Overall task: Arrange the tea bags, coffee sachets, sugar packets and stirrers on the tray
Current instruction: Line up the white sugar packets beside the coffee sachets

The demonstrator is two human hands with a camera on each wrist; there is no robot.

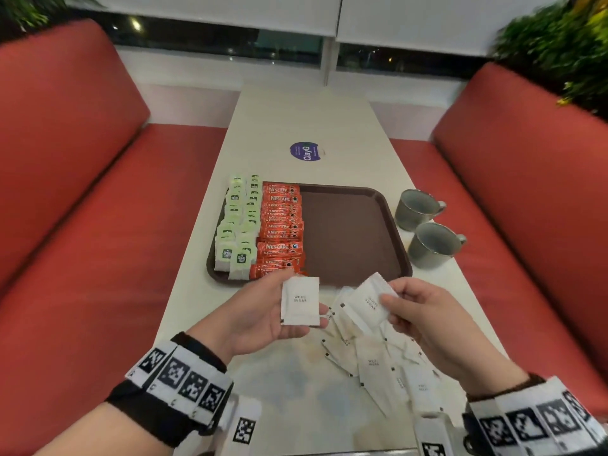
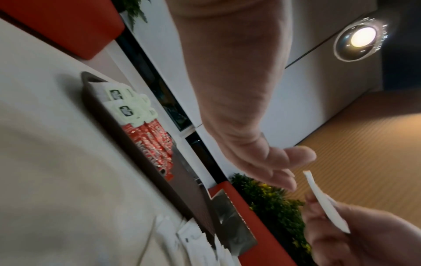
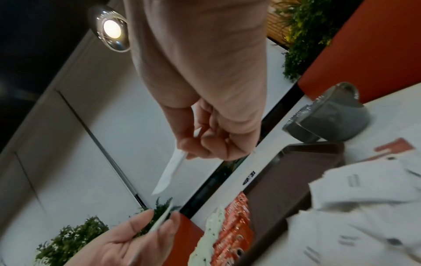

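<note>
Holding one white sugar packet flat on our left hand, we keep it in place with the thumb at its lower edge while the fingers lie nearly straight beneath it. Our right hand pinches a second packet between thumb and curled fingers, tilted, its free end pointing toward the left hand; the two packets are near each other but apart. Both hands hover over the near end of the table, just short of the tray's near edge. Below the right hand a loose heap of sugar packets lies on the table. The brown tray sits mid-table: two rows of green-and-white tea bags fill its left edge, and a column of red coffee sachets lies just beside them toward the middle; its right half is bare brown surface. Two grey mugs stand on the table just beside the tray's right edge, handles pointing right. A round purple sticker is stuck to the table beyond the tray's far edge. Red benches flank both long sides of the table. We cannot tell where the stirrers are.
</note>
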